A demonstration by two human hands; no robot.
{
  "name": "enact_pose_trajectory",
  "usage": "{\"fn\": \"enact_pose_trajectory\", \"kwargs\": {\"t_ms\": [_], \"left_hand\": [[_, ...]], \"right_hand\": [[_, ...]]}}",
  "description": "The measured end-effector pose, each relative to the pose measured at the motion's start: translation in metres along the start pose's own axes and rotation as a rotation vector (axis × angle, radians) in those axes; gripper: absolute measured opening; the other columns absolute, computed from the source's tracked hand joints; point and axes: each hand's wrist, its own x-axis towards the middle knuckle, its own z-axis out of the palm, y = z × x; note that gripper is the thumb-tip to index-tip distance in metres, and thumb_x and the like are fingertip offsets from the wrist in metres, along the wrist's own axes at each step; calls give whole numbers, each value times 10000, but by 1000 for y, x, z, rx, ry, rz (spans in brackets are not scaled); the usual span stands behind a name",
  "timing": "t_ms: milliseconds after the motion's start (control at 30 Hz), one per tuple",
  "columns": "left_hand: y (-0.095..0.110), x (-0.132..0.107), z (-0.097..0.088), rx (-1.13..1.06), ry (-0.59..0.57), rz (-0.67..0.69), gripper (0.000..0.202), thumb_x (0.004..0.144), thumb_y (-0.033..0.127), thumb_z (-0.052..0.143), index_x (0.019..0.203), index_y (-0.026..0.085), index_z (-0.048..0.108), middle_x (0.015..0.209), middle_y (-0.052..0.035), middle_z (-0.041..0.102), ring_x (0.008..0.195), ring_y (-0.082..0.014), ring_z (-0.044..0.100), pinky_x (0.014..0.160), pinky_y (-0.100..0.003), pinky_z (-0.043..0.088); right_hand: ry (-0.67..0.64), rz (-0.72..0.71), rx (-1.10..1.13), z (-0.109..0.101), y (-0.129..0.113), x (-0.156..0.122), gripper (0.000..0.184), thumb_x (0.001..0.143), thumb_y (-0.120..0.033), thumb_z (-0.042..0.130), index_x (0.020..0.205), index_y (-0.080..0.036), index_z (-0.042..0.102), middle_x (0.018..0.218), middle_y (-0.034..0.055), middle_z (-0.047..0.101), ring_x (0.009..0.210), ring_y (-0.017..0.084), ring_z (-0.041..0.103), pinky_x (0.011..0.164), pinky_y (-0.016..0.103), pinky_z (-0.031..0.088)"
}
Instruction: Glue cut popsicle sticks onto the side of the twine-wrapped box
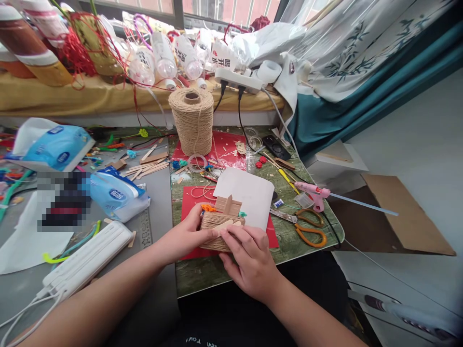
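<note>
Hands (pixel 188 236), two, twine-wrapped box (pixel 220 230), one

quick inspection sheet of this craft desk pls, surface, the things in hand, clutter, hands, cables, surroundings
surface: green patterned board with a red sheet on it, grey table to the left
job's things: small twine-wrapped box with wooden sticks on top, held over the red sheet; white card behind it
clutter: twine spool, orange scissors, pink glue gun, tissue packs, loose wooden sticks
grippers: left hand grips the box's left side; right hand presses a stick on its top
cables: black cords run down from the power strip; white cords at lower left
surroundings: bottles on the sill, curtain on the right
</note>
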Motion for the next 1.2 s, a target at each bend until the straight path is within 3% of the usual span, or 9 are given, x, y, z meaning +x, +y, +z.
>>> {"fn": "enact_pose_trajectory", "kwargs": {"t_ms": [167, 367, 567, 800, 1067, 1200], "left_hand": [[1, 0, 0, -41, -43, 3, 575, 897, 339, 726, 1378, 262, 420, 1417, -98, 607, 1388, -322, 530, 1173, -525, 395], [1, -1, 0, -7, -41, 39, 574, 893, 353, 731, 1379, 263, 438, 1468, -106, 565, 1414, -326, 499, 1192, -535, 367], [0, 0, -2, -5, -38, 47, 580, 891, 369, 734, 1376, 251, 437, 1454, -119, 566, 1390, -327, 518, 1184, -540, 377], [2, 0, -5, -27, -70, -1, 603, 896, 359, 729, 1388, 262, 393, 1468, -113, 562, 1357, -314, 553, 1151, -520, 417], [-1, 2, -5, 2, 13, 34, 447, 945, 376, 635, 1349, 258, 484, 1399, -74, 611, 1398, -323, 505, 1198, -519, 355], [1, 1, -4, -49, -30, 8, 459, 923, 345, 661, 1327, 251, 464, 1358, -77, 628, 1340, -321, 560, 1136, -518, 426]], "right_hand": [[-6, 19, -20, -13, 8, 10, 559, 980, -252, 637, 1514, -167, 494, 1371, 143, 654, 1219, 320, 551, 1042, 517, 450], [-48, 64, -15, -22, 14, 29, 381, 989, -146, 597, 1362, -207, 642, 1190, 119, 703, 1089, 283, 602, 950, 473, 484], [-77, 68, 0, -25, 13, 37, 292, 998, -146, 602, 1274, -188, 689, 1124, 110, 718, 1033, 264, 608, 918, 459, 487], [-94, 101, 7, -24, 18, 35, 309, 1003, -135, 584, 1287, -201, 685, 1139, 117, 709, 1040, 270, 603, 924, 469, 493], [-68, 116, 69, -22, 17, 30, 341, 996, -120, 584, 1310, -218, 673, 1133, 120, 695, 1030, 268, 609, 921, 482, 525], [-57, 118, 118, -21, 16, 29, 348, 987, -102, 587, 1309, -205, 670, 1136, 120, 682, 1028, 258, 609, 924, 463, 542]]}}
